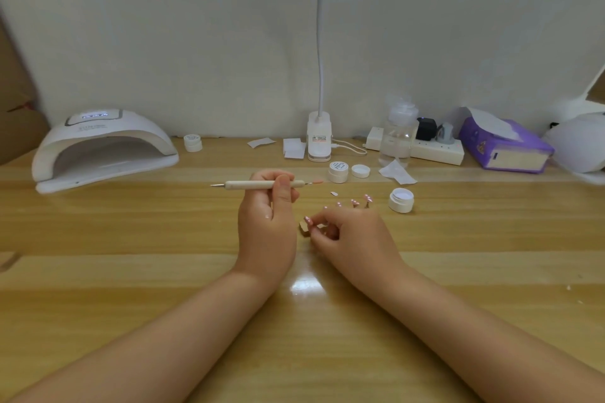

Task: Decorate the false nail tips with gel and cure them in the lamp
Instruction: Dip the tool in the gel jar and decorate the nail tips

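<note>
Head view: worktop [131, 271] of light wood, both forearms entering from the lower edge. Left grip [266, 219], centre of frame: clenched around a dotting tool [258, 185], held level, with a small pink nail tip [317, 182] at its right end; whether stuck on or merely behind, cannot tell. Right grip [347, 235], just right of centre: fingers curled, pinching a decorated tip [307, 220] on a small tan block [304, 228].

Status, as judged from layout:
- Done in part: further tips on stands [355, 203] just above the right grip, each showing pink with white marks.
- Pending: one plain pale tip [334, 194] lying flat between tool and stands, apparently undecorated.
- Gel supply ready: open jar [401, 199] right of the stands; second jar [338, 171] with loose lid [360, 170] above them.
- Curing lamp [104, 147], upper left of frame: display lit, chamber visible with no tips seen inside. Well apart from the tips.

Estimate: decoration past midpoint; the tips on the worktop not in the lamp at present.
</note>
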A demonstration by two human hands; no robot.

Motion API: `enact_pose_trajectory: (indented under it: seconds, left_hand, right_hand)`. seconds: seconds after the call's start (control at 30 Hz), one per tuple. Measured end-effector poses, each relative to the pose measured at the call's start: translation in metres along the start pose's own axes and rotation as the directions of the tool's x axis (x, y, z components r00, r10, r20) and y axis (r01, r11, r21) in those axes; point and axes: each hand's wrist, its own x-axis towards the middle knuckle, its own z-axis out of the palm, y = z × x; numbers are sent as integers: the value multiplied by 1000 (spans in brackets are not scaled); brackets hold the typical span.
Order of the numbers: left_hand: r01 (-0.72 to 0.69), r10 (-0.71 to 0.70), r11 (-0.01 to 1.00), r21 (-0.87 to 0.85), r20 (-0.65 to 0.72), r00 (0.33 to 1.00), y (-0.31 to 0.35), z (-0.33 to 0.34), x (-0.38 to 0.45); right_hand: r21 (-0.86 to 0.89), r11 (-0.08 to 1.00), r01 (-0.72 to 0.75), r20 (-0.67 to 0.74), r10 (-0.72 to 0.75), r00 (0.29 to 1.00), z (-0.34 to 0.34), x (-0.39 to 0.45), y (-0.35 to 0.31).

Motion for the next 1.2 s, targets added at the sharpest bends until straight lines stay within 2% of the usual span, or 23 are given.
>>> enact_pose_trajectory:
  seconds: [0.47,0.63,0.87,1.0,1.07,1.2]
  left_hand:
    - [0,0,1000,-12,15,1000,2,0,-2]
    - [4,-4,1000,-11,23,1000,3,-1,-3]
    - [20,-20,1000,-9,2,1000,3,-2,-1]
    - [27,-27,1000,-6,10,1000,2,-2,-1]
    - [30,-30,1000,-5,16,999,2,-2,-1]
    - [33,-33,999,-4,19,999,3,-2,-1]
  right_hand:
    - [-131,991,-19,72,28,997,4,2,5]
    - [-188,982,-22,58,33,998,3,2,6]
    - [-160,987,-3,-55,-6,998,-18,1,0]
    - [-65,998,-15,-276,-3,961,-57,17,18]
    - [-46,996,-72,-339,52,939,-72,24,38]
    - [-106,933,-345,-179,323,929,-79,29,80]
